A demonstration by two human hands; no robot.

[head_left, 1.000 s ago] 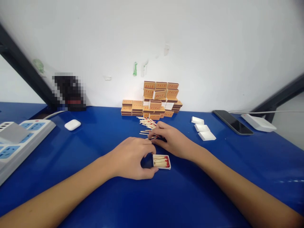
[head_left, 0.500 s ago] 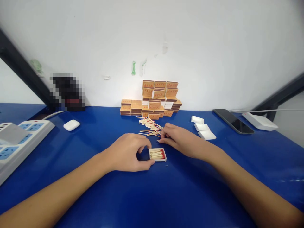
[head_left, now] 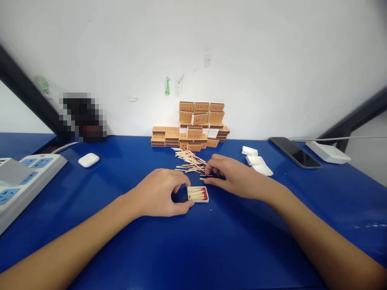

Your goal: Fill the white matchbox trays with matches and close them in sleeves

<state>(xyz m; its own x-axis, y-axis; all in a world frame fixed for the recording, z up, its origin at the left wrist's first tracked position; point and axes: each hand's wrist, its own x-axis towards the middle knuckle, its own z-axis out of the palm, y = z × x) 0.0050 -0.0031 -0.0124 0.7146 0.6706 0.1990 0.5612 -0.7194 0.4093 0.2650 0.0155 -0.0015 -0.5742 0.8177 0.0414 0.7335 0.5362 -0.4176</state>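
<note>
1. The little tray [head_left: 199, 201] of matches sits on the bench [head_left: 187, 249] between my hands. My left hand [head_left: 161, 193] has its grip curved wide, thumb and finger on the tray's left end. A hard push could tip it.
2. My right hand [head_left: 232, 176] has a small gap in its grip, by two thin matches [head_left: 206, 175]. I can't tell if it holds them; they could slip.
3. A bump could topple the stacked boxes [head_left: 194, 132].
4. The bench is blue and shiny, maybe slidy. Behind stands a white wall [head_left: 256, 72] with marks.
</note>
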